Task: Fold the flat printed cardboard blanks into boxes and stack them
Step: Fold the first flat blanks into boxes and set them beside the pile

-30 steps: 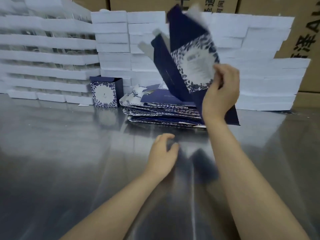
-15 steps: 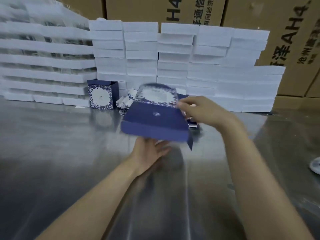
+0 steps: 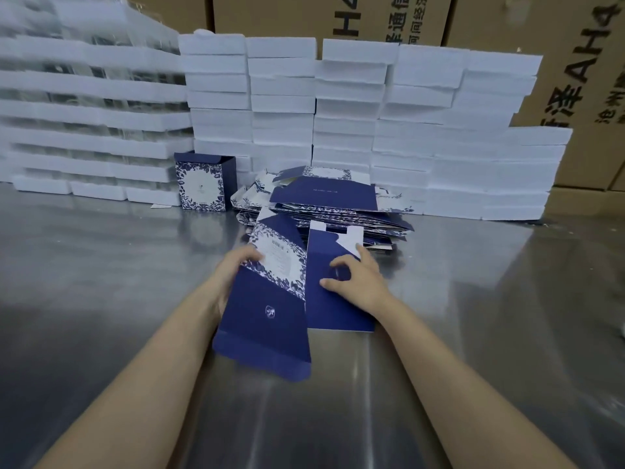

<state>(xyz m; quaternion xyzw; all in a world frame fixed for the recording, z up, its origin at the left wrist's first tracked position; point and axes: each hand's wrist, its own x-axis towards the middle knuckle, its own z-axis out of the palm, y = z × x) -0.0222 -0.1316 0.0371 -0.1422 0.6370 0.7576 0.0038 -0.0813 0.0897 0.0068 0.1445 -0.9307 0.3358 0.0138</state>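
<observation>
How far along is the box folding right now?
Early on. Done: one folded box stands upright at the back of the metal table. In hand: the left hand grips a blue blank at its left edge while the right hand presses on its right panel; it is only partly opened. Left: a thick pile of flat blanks behind it.
</observation>
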